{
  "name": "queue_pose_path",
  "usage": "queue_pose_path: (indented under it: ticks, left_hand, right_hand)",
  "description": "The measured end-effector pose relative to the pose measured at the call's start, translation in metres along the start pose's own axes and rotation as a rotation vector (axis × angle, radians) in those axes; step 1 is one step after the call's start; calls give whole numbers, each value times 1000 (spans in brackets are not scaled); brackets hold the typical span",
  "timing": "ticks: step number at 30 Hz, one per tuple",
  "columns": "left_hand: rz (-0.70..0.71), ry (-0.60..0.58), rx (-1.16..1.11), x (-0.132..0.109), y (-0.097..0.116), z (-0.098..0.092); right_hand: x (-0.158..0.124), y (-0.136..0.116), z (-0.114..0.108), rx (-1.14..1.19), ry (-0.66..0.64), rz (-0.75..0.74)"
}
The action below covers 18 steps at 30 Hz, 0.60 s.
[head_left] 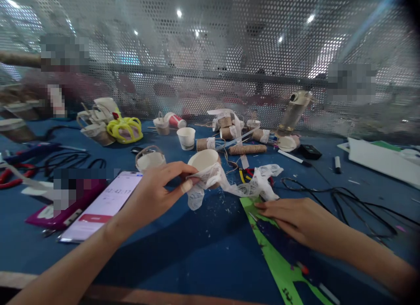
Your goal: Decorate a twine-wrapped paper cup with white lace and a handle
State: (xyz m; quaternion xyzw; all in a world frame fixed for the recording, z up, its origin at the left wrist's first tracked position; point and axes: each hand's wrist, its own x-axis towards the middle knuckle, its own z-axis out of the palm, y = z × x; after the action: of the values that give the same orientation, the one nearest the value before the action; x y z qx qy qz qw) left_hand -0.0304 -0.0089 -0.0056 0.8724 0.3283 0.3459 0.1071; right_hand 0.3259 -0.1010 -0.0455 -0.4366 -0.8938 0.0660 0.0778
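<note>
In the head view, the left hand (160,184) reaches in over the desk (203,265), its fingers grasping a paper cup (204,158) near its front rim, where white lace (214,176) lies against the side. The cup sits near the middle, its mouth tipped a little toward the viewer; whether its base touches the desk cannot be told. The lace trails rightward to the right hand (300,219), whose fingers rest at the top edge of a green sheet (272,263); whether they pinch the lace cannot be told. A dark blue tool (278,239) lies along that sheet, partly under this hand. Between the left forearm and the sheet's left edge is an open stretch of blue, dotted with white specks and running down to the desk's reddish front edge (138,292). Leftward, room is tighter: a phone (108,204) lies just beside the forearm. Behind the held cup, a white cup (186,138) and a twine roll (247,149) stand close. Black cables (337,192) loop beyond the right forearm, and a perforated panel (210,47) bounds the far edge.
</note>
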Motion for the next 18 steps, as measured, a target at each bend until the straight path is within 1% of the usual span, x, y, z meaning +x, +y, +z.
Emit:
queue_pose_path:
  ticks: [2, 4, 6, 8, 10, 11, 12, 14, 15, 17, 18]
  left_hand:
    - [18, -53, -13, 1, 2, 0]
    - [36, -125, -54, 1, 4, 1]
    - [49, -210, -107, 0, 7, 4]
    - [60, -276, -140, -1, 11, 6]
    - [65, -313, -150, -2, 13, 7]
    - [73, -319, -152, -2, 14, 8]
    - [82, -323, -151, -2, 15, 8]
    - [112, -324, -139, -1, 14, 9]
    - [121, -333, -124, -1, 14, 9]
    - [136, -369, -98, -1, 13, 8]
    - [140, -393, -94, -2, 12, 8]
  right_hand:
    - [-10, 3, 0, -10, 18, 33]
    - [-19, 7, -2, -20, 2, 59]
    - [-25, 10, -7, -38, -32, 53]
    - [-22, 9, -14, -55, -17, 20]
    - [-10, 4, -24, -37, 82, 1]
    - [-2, 0, -29, 0, 155, 6]
    - [8, -4, -34, 53, 201, 39]
    - [31, -15, -42, 178, 199, 122]
    - [41, -20, -44, 233, 170, 134]
    - [60, -30, -46, 304, 121, 113]
    - [67, -34, -45, 323, 110, 77]
